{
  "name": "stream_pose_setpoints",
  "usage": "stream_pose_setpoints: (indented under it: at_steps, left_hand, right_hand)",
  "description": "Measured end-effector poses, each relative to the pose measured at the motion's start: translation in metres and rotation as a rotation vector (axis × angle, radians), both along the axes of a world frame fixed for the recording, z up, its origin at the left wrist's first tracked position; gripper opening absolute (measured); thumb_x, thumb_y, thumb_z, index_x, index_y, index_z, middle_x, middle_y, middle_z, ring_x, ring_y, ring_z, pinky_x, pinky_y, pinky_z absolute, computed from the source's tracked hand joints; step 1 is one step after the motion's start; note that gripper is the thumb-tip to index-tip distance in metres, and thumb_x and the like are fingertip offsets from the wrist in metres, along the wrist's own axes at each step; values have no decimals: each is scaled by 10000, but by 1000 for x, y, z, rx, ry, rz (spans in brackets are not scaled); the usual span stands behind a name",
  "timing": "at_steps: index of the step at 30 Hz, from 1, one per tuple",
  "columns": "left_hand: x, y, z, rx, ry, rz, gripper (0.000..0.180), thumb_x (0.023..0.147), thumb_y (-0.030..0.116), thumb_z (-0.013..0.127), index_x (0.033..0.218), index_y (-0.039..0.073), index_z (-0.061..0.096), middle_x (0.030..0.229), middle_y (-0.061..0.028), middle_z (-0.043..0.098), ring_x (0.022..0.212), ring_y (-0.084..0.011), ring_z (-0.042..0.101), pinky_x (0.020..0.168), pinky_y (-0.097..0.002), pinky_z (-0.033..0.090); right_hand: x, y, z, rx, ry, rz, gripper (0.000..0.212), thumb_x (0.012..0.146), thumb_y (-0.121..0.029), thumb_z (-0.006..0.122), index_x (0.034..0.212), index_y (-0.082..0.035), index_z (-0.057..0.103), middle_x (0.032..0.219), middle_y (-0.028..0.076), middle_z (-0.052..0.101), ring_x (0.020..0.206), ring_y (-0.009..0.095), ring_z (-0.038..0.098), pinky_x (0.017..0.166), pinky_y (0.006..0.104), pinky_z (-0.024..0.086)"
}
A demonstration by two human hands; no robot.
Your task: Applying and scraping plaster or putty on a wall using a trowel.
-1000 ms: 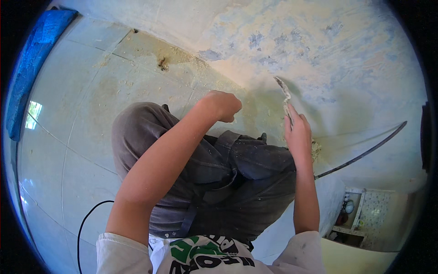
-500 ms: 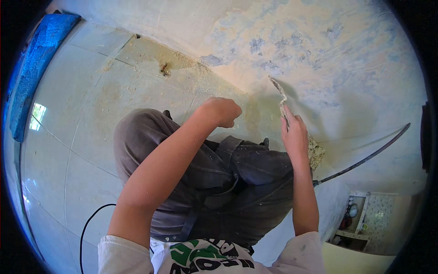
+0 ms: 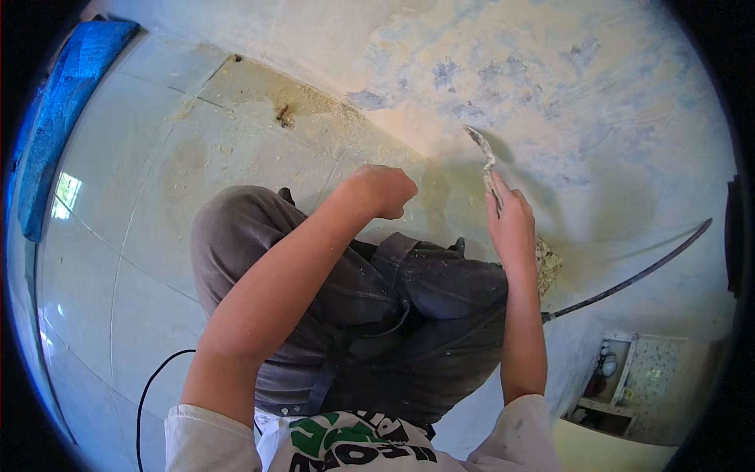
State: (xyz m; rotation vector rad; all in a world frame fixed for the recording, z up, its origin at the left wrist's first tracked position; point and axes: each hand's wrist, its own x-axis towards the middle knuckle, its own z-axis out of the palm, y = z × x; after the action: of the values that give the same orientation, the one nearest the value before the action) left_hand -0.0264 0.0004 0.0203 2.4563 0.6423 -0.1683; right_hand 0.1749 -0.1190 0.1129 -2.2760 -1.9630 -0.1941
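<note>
My right hand (image 3: 513,226) is closed round the handle of a small trowel (image 3: 479,143) caked with pale plaster. The trowel's narrow blade points away from me, close to the foot of the wall (image 3: 503,86); contact with it cannot be made out. Cream plaster and patchy blue-grey areas cover that wall. My left hand (image 3: 383,192) is a fist held in front of my knees, over the tiled floor (image 3: 157,228). Its fingers are curled under, so anything inside them is hidden.
Crumbs and a dark clump of debris (image 3: 284,116) lie along the wall's foot. A rubble-like heap (image 3: 548,266) sits beside my right wrist. A dark hose-like rod (image 3: 637,271) sticks out on the right. Blue sheeting (image 3: 67,118) lies far left, and a black cable (image 3: 149,385) curves nearer.
The trowel blade has tipped slightly, its tip a little farther from me, as my right hand shifts a touch. My left fist stays in nearly the same place.
</note>
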Motion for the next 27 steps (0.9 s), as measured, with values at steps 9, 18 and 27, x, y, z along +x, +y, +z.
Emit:
stream_pose_setpoints:
  at_steps: [9, 18, 27]
  left_hand:
    - [2, 1, 1, -5, -10, 14, 279, 823, 218, 670, 1073, 94, 680, 1074, -147, 692, 1020, -346, 662, 829, -484, 542]
    - [-1, 0, 3, -17, 17, 14, 326, 839, 236, 663, 1140, 111, 649, 1078, -150, 681, 1025, -351, 650, 848, -490, 528]
    - [-2, -1, 2, -31, 9, 10, 306, 842, 238, 652, 1119, 107, 647, 1069, -149, 681, 1023, -355, 648, 847, -493, 527]
  right_hand:
    - [-7, 5, 3, -47, -56, -44, 422, 941, -171, 581, 1359, -118, 556, 925, 221, 598, 853, 408, 626, 747, 472, 505]
    - [-4, 8, 4, -106, -45, -88, 420, 946, -189, 572, 1361, -126, 554, 927, 218, 601, 878, 407, 627, 764, 482, 509]
    - [-8, 9, -2, -122, 9, -24, 367, 939, -159, 589, 1297, -79, 601, 902, 235, 609, 865, 413, 605, 774, 474, 477]
